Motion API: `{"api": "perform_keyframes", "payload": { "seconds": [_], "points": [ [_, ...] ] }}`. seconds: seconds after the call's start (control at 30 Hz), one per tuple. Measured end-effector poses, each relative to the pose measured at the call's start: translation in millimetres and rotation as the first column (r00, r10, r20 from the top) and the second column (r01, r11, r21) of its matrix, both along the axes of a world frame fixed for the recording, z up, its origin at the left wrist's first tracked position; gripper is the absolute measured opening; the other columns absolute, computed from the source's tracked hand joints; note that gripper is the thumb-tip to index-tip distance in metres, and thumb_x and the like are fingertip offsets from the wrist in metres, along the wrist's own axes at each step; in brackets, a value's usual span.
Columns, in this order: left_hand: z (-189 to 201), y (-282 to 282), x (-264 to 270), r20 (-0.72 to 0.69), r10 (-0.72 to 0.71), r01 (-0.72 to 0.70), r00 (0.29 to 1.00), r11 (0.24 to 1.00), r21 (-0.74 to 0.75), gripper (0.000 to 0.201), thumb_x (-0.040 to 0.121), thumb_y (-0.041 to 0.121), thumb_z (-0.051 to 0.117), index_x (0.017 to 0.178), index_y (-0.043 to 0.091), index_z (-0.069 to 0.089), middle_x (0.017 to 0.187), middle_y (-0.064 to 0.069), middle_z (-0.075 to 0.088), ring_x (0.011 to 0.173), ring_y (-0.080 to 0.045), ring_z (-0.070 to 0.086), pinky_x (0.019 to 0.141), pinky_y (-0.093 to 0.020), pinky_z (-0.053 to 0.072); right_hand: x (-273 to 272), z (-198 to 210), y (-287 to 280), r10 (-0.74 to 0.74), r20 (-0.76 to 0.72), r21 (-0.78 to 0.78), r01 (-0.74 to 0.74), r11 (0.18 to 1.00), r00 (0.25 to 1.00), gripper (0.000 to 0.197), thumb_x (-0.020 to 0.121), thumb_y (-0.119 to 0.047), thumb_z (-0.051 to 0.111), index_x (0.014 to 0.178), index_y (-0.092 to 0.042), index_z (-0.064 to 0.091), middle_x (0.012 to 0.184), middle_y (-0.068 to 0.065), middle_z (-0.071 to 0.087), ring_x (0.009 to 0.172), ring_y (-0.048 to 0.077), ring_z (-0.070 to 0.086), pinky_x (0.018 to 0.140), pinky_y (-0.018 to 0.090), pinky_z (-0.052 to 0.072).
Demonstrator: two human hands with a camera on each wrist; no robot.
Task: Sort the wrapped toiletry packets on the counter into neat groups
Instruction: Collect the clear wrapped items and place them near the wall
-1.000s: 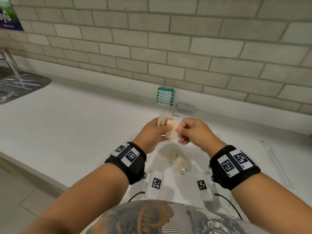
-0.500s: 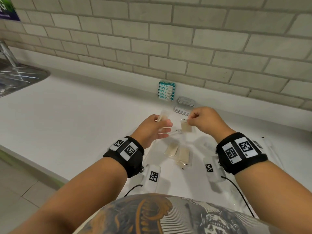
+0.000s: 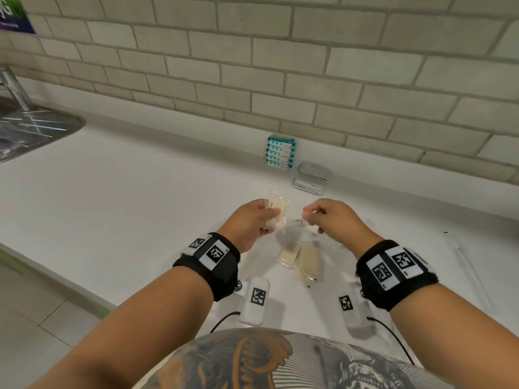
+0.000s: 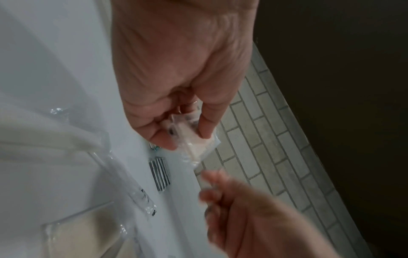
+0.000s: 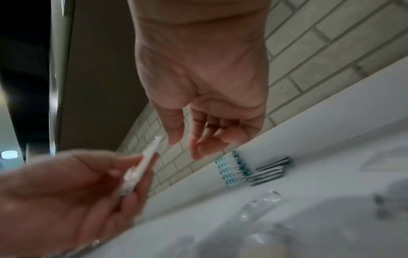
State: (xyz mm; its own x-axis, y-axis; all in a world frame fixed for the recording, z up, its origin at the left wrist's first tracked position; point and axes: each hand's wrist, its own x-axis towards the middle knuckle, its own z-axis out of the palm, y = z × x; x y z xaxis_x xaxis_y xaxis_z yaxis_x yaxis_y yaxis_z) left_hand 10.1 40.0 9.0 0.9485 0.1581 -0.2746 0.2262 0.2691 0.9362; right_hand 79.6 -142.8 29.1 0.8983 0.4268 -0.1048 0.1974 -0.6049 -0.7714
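Note:
My left hand (image 3: 266, 217) pinches a cream packet in clear wrap (image 3: 278, 216) between thumb and fingers above the white counter (image 3: 140, 192). The left wrist view shows the same grip (image 4: 185, 137) on the packet (image 4: 198, 146). My right hand (image 3: 310, 214) hovers just right of it, and in the right wrist view its fingers (image 5: 176, 132) hang loosely curled with nothing in them. Two more cream packets (image 3: 306, 261) lie on the counter between my wrists. A stack of teal-and-white packets (image 3: 280, 153) and a stack of grey packets (image 3: 311, 178) stand by the tiled wall.
A steel sink (image 3: 33, 130) is set into the counter at far left. A long clear-wrapped stick (image 3: 460, 256) lies at the right. Crumpled clear wrap (image 5: 260, 202) lies on the counter below the hands. White tagged devices (image 3: 254, 300) dangle under both wrists near the counter's front edge.
One second ago both hands held cream packets together. The right hand then drew one off to the right; now it holds nothing, while the left hand still grips its packet.

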Motion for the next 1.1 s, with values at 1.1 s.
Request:
{"api": "perform_keyframes", "payload": {
  "seconds": [1.1],
  "points": [
    [16.6,-20.4,-6.9,0.012,-0.049,0.034,0.999,0.835,0.549,0.02,0.094,0.013,0.053,0.11,0.01,0.063,0.094,0.005,0.058,0.087,-0.01,0.053,0.073,-0.02,0.044,5.2,14.9,-24.2,-0.168,0.302,-0.012,0.18,0.984,0.938,0.023,0.084,-0.017,0.059,0.062,-0.022,0.059,0.077,0.003,0.061,0.068,0.021,0.059,0.058,0.023,0.044]
  ]
}}
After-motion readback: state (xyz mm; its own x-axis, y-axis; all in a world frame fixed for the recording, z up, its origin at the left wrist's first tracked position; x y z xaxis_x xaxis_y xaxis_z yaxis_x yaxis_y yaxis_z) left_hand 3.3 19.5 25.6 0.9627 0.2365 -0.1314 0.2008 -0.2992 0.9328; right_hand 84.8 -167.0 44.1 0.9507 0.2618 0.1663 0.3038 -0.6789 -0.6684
